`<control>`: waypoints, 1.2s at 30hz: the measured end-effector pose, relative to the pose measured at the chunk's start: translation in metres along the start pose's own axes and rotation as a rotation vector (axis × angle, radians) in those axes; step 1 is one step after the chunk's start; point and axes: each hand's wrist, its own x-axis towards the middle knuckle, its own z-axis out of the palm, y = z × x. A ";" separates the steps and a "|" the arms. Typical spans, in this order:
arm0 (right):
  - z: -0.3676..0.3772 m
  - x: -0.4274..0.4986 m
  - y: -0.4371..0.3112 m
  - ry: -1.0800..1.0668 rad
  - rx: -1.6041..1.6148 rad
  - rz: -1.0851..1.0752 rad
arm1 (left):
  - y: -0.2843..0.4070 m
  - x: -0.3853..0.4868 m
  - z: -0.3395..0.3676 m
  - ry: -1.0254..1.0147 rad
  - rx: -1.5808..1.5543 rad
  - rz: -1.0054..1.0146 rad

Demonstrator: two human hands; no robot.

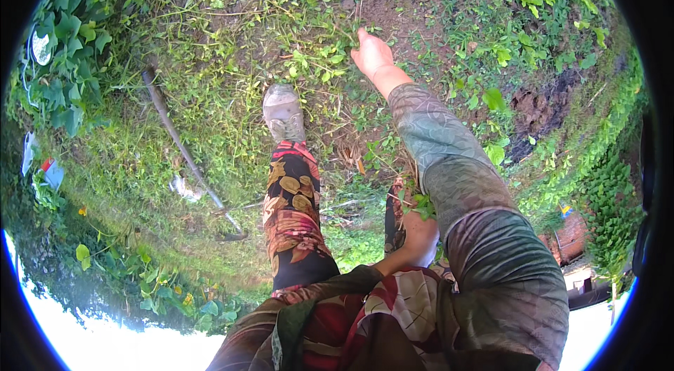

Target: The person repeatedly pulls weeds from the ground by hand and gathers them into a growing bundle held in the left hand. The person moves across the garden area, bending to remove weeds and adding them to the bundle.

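Observation:
My right hand (373, 55) reaches forward to the low weeds, its fingers closed around thin plant stems (345, 33) beside bare soil. My left hand (419, 231) is back near my body by the right leg. Leafy green stems (424, 206) stick out above it, and it appears closed around them, with the fingers partly hidden. A long-handled tool (179, 142) with a wooden shaft lies on the grass to the left; its kind cannot be told.
My muddy shoe (284, 110) stands amid the weeds. Broad-leaved vines (68, 55) grow at the far left. Pale litter (185, 188) lies near the shaft. At the right are a dark hollow in the soil (534, 110) and a brick structure (571, 237).

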 end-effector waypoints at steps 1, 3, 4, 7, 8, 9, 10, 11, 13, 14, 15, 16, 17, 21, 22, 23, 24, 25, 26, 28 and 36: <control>0.003 -0.004 0.001 -0.020 -0.058 -0.045 | 0.001 0.000 0.001 0.018 -0.004 -0.034; 0.005 -0.008 0.005 0.002 -0.106 -0.113 | 0.002 -0.001 0.003 0.053 -0.015 -0.101; 0.006 -0.009 0.007 0.038 -0.095 -0.135 | 0.000 -0.003 0.007 0.100 -0.014 -0.100; 0.003 -0.005 0.008 -0.050 -0.127 -0.174 | 0.000 0.000 0.007 0.089 -0.058 -0.076; 0.001 0.001 0.006 -0.068 -0.145 -0.184 | 0.000 0.002 0.008 0.091 -0.022 -0.084; -0.001 0.006 0.004 -0.123 -0.176 -0.184 | 0.002 0.005 0.007 0.118 0.013 -0.138; -0.003 0.014 0.001 -0.139 -0.167 -0.172 | 0.000 0.006 0.010 0.145 0.056 -0.095; -0.005 0.022 -0.001 -0.155 -0.162 -0.164 | 0.002 0.006 0.010 0.139 0.018 -0.127; -0.010 0.034 -0.006 -0.213 -0.169 -0.142 | 0.004 0.005 0.011 0.109 -0.085 -0.174; -0.013 0.040 -0.007 -0.250 -0.184 -0.128 | 0.005 0.004 0.011 0.091 -0.022 -0.135; -0.015 0.044 -0.008 -0.317 -0.202 -0.105 | 0.006 0.001 0.010 0.087 0.044 -0.128; -0.020 0.047 -0.006 -0.345 -0.363 -0.340 | 0.007 -0.001 0.011 0.105 0.097 -0.129; -0.024 0.049 -0.006 -0.369 -0.359 -0.331 | 0.007 -0.002 0.012 0.076 0.101 -0.088; -0.041 0.044 0.000 -0.408 -0.274 -0.320 | 0.009 0.001 0.018 0.062 0.117 0.000; -0.044 0.040 0.002 -0.417 -0.309 -0.327 | 0.010 0.001 0.019 0.064 0.132 0.003; -0.046 0.035 0.004 -0.411 -0.335 -0.338 | 0.011 0.001 0.021 0.071 0.130 0.001; -0.046 0.030 0.006 -0.408 -0.337 -0.357 | 0.012 0.001 0.023 0.074 0.128 -0.002; -0.046 0.026 0.007 -0.394 -0.335 -0.364 | 0.013 0.000 0.025 0.074 0.128 0.005; -0.044 0.023 0.009 -0.389 -0.343 -0.360 | 0.013 -0.001 0.025 0.085 0.143 -0.004; -0.037 0.020 0.011 -0.368 -0.338 -0.349 | 0.012 -0.002 0.026 0.082 0.164 0.026; -0.075 0.019 0.047 -0.400 0.386 0.066 | -0.016 0.009 0.004 -0.050 0.063 0.123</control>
